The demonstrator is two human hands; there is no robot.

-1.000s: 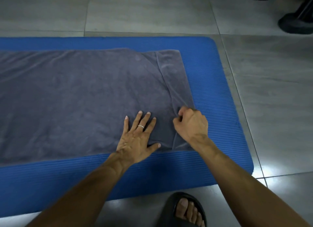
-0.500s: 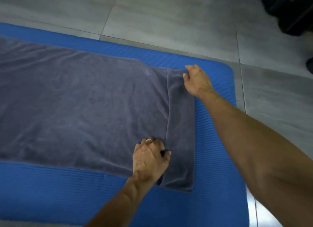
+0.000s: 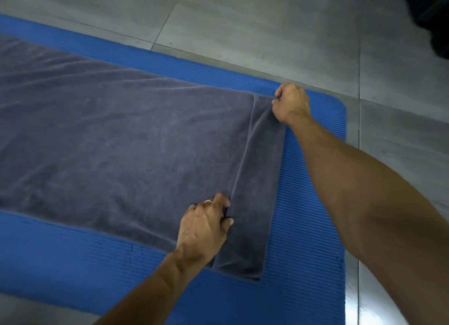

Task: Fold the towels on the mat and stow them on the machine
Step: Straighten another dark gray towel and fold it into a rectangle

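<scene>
Here the right hand (image 3: 291,103) has moved to the mat's (image 3: 315,203) far edge; both it and the left hand (image 3: 206,225) pinch the towel's (image 3: 121,142) folded strip, readying the next fold.

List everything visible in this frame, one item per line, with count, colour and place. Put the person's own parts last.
towel: one, grey, spread flat on the mat, its right end folded over into a narrow band
mat: one, blue, ribbed, on the floor under the towel
floor: grey tiles, around the mat
dark object: one, black, top right corner, too cropped to identify
ring: one, pale, on a finger of the left hand
left hand: one, grips the near end of the folded band
right hand: one, pinches the far corner of the folded band
forearms: two, bare, reaching in from the bottom and right edges
</scene>
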